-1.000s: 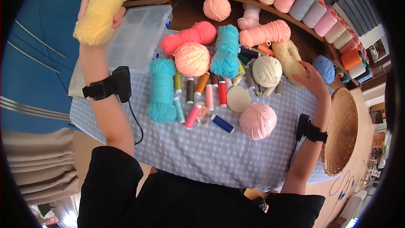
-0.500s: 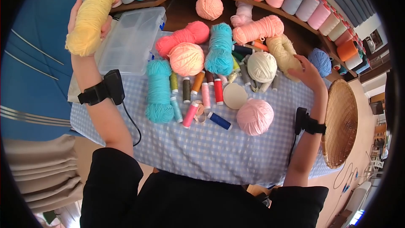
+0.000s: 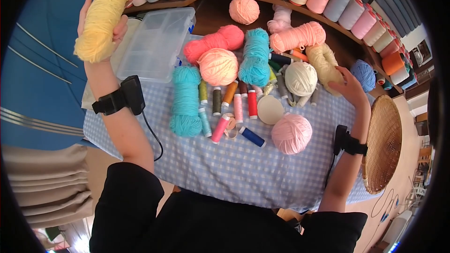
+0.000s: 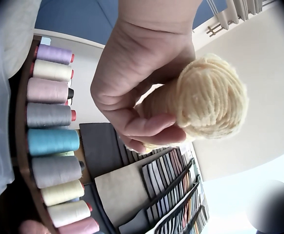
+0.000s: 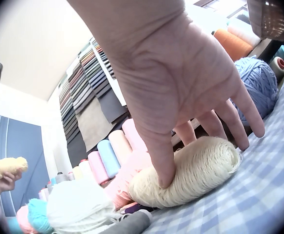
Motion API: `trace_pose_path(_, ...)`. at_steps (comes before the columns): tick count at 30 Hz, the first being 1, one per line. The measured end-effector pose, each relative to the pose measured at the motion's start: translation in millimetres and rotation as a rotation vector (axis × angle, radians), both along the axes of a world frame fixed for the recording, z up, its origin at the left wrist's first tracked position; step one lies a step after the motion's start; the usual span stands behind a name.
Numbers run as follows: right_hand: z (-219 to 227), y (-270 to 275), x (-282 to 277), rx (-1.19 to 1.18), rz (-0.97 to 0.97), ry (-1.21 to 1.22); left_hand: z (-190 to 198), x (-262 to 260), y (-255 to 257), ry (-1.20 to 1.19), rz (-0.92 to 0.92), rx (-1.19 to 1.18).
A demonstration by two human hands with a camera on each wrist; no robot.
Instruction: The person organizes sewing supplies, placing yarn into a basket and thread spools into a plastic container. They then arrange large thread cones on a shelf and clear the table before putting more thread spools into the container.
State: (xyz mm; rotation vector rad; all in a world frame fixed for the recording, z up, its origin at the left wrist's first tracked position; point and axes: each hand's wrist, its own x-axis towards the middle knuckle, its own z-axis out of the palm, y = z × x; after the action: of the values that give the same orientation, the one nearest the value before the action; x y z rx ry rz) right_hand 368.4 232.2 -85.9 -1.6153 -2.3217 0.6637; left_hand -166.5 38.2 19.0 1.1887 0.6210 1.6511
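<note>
Raised at the upper left of the head view, the left hand (image 3: 119, 28) grips a yellow yarn skein (image 3: 104, 16); in the left wrist view its fingers curl round the skein (image 4: 212, 97). At the right, the right hand (image 3: 349, 89) lies over a cream skein (image 3: 322, 68). In the right wrist view its thumb touches the cream skein (image 5: 190, 170) and the other fingers extend past it, spread apart. Beside that skein are a white yarn ball (image 3: 300, 78) and a peach skein (image 3: 298, 37).
Turquoise skeins (image 3: 185, 102), a pink ball (image 3: 291, 134) and several small thread spools (image 3: 252, 137) lie on the checked cloth (image 3: 225, 173). A clear plastic box (image 3: 152, 44) stands at the left, a blue ball (image 3: 363, 75) and a woven basket (image 3: 382, 145) at the right. Thread cones line the shelf behind.
The left hand, with the yellow skein, has moved slightly down and left since the earliest frame. The right hand has stayed by the cream skein.
</note>
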Motion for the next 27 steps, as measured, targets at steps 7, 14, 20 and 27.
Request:
trace_pose_path(7, -0.4, -0.2, 1.6, 0.064, 0.047, -0.035, -0.4, -2.1, 2.7, 0.026, -0.011, -0.032)
trace_pose_path(14, 1.0, -2.5, 0.4, 0.063, 0.030, -0.044, -1.6, 2.5, 5.2, 0.027, -0.019, -0.029)
trace_pose_path(20, 4.6, -5.7, -2.8, 0.104, 0.046, 0.022, -1.1, 2.0, 5.8, 0.032, 0.003, -0.054)
trace_pose_path(27, 36.7, -16.4, -4.2, 0.184, -0.027, -0.070, -3.7, -1.4, 9.3, 0.060, -0.059, -0.002)
